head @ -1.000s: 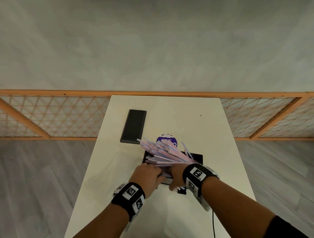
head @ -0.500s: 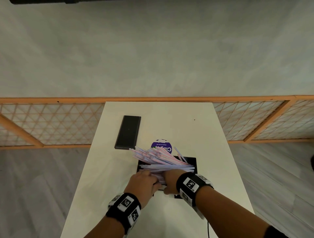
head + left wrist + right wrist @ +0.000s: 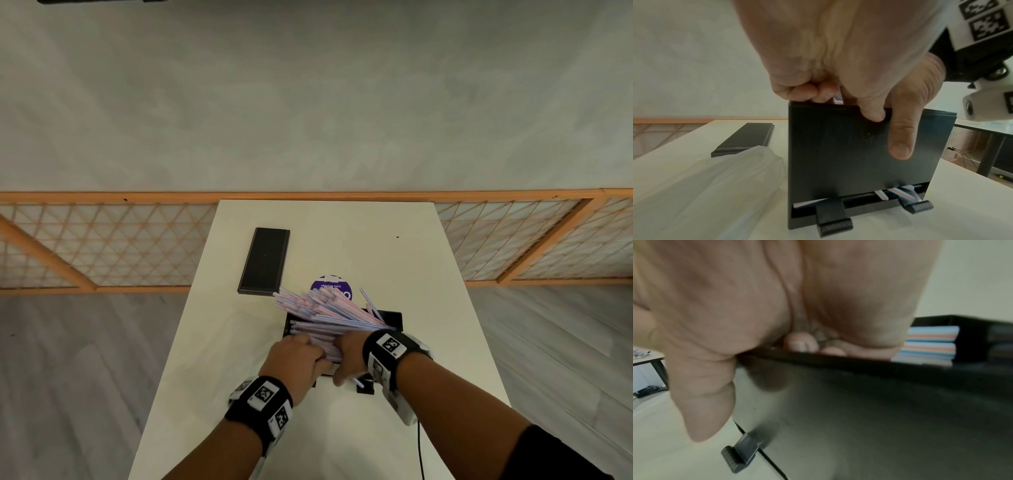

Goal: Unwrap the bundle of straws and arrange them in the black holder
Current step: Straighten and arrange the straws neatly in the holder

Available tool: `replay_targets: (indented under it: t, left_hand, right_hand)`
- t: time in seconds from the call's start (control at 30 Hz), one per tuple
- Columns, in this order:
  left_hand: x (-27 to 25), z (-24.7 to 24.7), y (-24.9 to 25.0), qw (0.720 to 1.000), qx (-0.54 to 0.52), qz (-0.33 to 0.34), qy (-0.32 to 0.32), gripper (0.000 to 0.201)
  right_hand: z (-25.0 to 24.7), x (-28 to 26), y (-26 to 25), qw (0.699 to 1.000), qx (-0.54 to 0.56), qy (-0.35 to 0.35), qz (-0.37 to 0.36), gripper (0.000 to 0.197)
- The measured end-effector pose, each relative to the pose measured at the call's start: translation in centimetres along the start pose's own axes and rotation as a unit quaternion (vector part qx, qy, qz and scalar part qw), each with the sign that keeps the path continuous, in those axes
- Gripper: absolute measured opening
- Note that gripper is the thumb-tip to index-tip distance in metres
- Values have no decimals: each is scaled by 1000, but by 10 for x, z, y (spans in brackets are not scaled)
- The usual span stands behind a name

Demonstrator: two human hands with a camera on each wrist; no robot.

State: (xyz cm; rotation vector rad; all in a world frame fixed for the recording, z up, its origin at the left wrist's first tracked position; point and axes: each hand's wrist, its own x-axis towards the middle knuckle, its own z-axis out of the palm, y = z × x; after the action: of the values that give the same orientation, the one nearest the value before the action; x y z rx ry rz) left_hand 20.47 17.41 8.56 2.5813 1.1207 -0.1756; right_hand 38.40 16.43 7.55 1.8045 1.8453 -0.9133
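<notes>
Both hands (image 3: 322, 359) have fingers (image 3: 803, 91) curled over the holder (image 3: 859, 154) rim onto the straws (image 3: 329, 310); press evenly so they settle flat.

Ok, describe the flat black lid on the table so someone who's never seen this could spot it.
Start at the white table. Beyond the hands, past the black holder stuffed with straws, the flat black lid lies far left. It is the only long, low black slab, lying alone with nothing in it.
</notes>
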Motion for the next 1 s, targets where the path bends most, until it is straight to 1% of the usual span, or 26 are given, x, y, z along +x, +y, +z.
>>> replay_targets:
  t: [0.1, 0.17, 0.3, 0.4, 0.5, 0.63, 0.73, 0.83, 0.87, 0.93, 1.0]
  left_hand:
    - [1, -1, -2, 1000, -8, -1, 4, 52]
    - [1, 1, -2, 1000, -10, 1, 13, 45]
    - [3, 4, -2, 1000, -16, -2, 25, 45]
    - [3, 3, -2, 999, -13, 1, 30, 43]
    - [1, 0, -1, 999, -10, 11, 35, 44]
    - [-2, 1, 1, 1000, 4, 12, 24, 55]
    - [-1, 3, -1, 1000, 3, 7, 20, 51]
    - [-1, 3, -1, 1000, -5, 5, 22, 55]
    - [-1, 2, 0, 1000, -9, 5, 24, 54]
    - [-2, -1, 0, 999, -14, 4, 31, 44]
    - [-2, -3, 1, 999, -9, 5, 37, 37]
  right_hand:
    - [-3, -4, -5, 1000, -6, 13, 8, 63]
    - [-4, -9, -8, 999, -16, 35, 7, 60]
    - [-6, -14, -8, 997, -33, 76, 0, 59]
    - [-8, -16, -8, 997, -17, 78, -13, 57]
    - [-4, -17, -4, 998, 12, 54, -16, 58]
    - [1, -16, 2, 999, 39, 24, 2, 56]
    - [-1, -15, 2, 999, 41, 9, 1, 57]
    - [-5, -14, -1, 999, 36, -3, 3, 61]
    - [-6, -13, -2, 999, 35, -8, 4, 62]
    - [-7, -12, -5, 1000, 24, -17, 4, 63]
    - [-8, -13, -8, 1000, 4, -12, 4, 60]
